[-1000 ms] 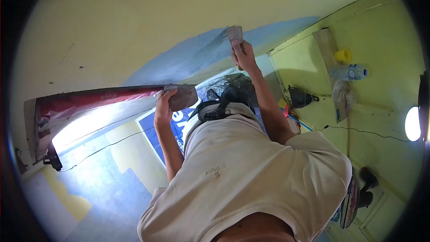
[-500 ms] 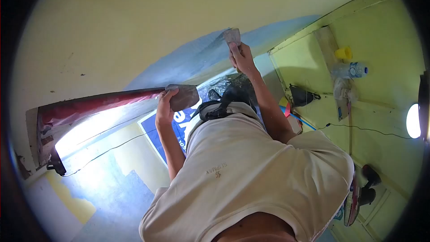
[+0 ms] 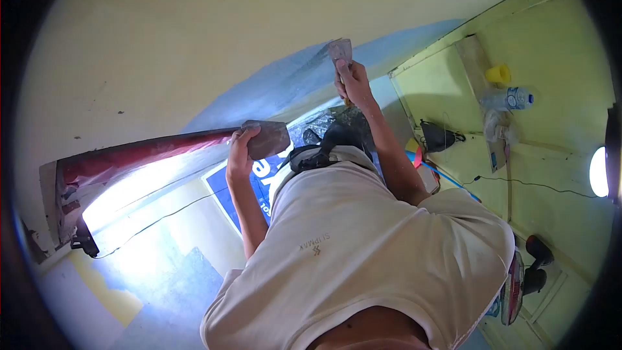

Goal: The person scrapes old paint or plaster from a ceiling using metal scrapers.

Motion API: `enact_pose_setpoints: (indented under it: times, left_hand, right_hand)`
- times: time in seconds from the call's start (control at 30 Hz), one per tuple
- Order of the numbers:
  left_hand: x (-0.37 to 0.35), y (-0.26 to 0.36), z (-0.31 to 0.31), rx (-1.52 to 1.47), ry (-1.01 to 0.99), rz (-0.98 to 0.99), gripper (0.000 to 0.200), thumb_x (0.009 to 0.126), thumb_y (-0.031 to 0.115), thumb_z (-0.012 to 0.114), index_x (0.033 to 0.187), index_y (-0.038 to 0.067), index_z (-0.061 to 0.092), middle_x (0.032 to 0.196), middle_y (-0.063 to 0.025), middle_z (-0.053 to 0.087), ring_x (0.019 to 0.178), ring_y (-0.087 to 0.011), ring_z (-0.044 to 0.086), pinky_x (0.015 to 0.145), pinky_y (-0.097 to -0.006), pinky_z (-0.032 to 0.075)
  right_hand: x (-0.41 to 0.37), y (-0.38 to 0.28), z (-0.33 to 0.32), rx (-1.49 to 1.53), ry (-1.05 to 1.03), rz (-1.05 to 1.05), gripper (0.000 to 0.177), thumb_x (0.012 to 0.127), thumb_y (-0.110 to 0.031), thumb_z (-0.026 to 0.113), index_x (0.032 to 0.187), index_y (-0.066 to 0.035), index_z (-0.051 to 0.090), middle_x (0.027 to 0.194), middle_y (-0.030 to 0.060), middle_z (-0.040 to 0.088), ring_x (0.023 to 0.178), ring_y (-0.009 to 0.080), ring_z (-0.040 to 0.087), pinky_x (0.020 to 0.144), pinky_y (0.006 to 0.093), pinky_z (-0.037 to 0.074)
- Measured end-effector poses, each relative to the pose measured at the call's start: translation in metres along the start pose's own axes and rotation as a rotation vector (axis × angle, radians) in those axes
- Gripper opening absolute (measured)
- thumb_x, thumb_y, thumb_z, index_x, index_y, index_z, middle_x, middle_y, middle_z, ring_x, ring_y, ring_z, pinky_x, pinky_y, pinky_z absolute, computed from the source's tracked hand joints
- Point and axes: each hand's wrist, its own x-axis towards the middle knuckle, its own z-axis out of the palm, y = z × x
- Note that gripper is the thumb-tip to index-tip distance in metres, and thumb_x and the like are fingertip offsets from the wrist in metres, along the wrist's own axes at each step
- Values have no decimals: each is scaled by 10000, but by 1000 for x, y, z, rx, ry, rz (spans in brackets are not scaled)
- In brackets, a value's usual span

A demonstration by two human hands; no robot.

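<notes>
My right hand (image 3: 354, 82) is closed round a putty knife (image 3: 340, 50), thumb pressed along it. Its broad, grey-smeared blade overlaps the edge of a blue-grey patch (image 3: 265, 91) on the cream wall (image 3: 214, 32). Lower and to the left, my left hand (image 3: 240, 151) grips a flat, dusty brown-grey plate (image 3: 269, 139) by its left side, thumb on the face. The plate lies beside the end of a dark-edged recess lined with red sheeting (image 3: 142, 155). The fingers under both tools are partly hidden.
A bright lamp (image 3: 83, 240) at the left trails a cord; another light (image 3: 598, 172) glows at the right. On a ledge are a yellow cup (image 3: 498, 74) and plastic bottle (image 3: 508, 98). A blue printed sheet (image 3: 236, 194) and a fan (image 3: 512, 288) lie lower.
My right hand and the putty knife have shifted slightly right along the blue-grey patch. My left hand keeps its hold on the plate, almost unmoved.
</notes>
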Motion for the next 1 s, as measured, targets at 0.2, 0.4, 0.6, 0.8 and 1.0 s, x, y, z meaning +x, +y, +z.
enact_pose_setpoints:
  times: [0.2,0.4,0.6,0.8,1.0]
  left_hand:
    - [-3,2,5,35,9,-29,185,831,162,643,933,7,657,874,-90,681,753,-208,673,719,-332,536]
    - [-3,5,10,49,6,-32,163,836,150,637,915,7,648,868,-84,675,756,-201,669,703,-327,537]
    - [-8,1,5,21,-26,-31,169,833,153,628,918,9,655,870,-78,675,771,-197,667,722,-320,527]
    - [-10,3,9,46,22,-30,164,830,153,635,907,9,653,856,-78,674,751,-198,664,719,-320,525]
    - [-4,3,5,-4,-18,-12,153,841,136,623,906,1,657,857,-83,682,751,-204,675,724,-321,538]
  right_hand:
    - [0,-3,3,19,10,-18,445,976,-442,516,732,-72,473,502,-29,420,361,66,394,340,243,322]
    - [-1,-4,-2,-9,-3,-4,445,966,-442,537,736,-66,476,527,-22,432,366,67,402,346,240,332]
    - [1,0,-3,4,7,-7,459,963,-460,534,727,-72,468,513,-19,429,368,64,399,343,242,326]
    - [3,-9,3,9,5,-11,461,961,-464,534,724,-74,467,509,-17,431,365,66,401,342,238,329]
    - [4,-3,-1,37,-3,-9,462,960,-465,536,721,-76,467,506,-21,425,368,65,399,346,241,328]
